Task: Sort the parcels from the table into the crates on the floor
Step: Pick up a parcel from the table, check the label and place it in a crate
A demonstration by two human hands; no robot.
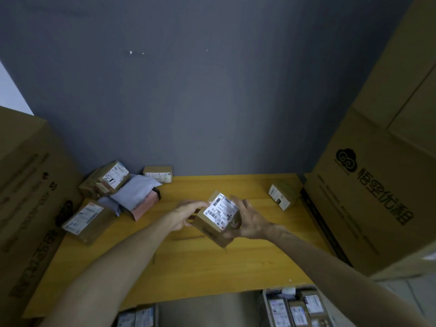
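— Holding the parcel (218,217) up off the desk (247,263), are they? Which hand has it?

— Both. The left hand (186,214) comes in from nine o'clock, its fingers (200,204) curled over the top left edge by the label. The right hand (247,220) closes in from three o'clock, its fingers wrapped round the right side and under the lower corner. So the box sits pinched between the two, above the middle of the desk, touching nothing else.

— How does it lie?

— Tilted, label face turned up toward the camera. Its long axis runs roughly from eleven o'clock down to five o'clock, so a lower corner points toward the near edge of the desk.

— And the crates?

— Down at six o'clock, beyond the near edge, on the floor. One crate (292,308) shows at about five o'clock, already holding labelled boxes; another (136,316) is at about seven o'clock, mostly cut off by the frame.

— Which hand is nearer to which?

— I judge the right hand is better placed for the five o'clock crate, the left for the seven o'clock one. Which crate the label calls for I cannot tell; the print is too small.

— Anything left behind?

— A heap of parcels (113,190) at ten o'clock and a single small box (283,195) at two o'clock, both well apart from the hands.
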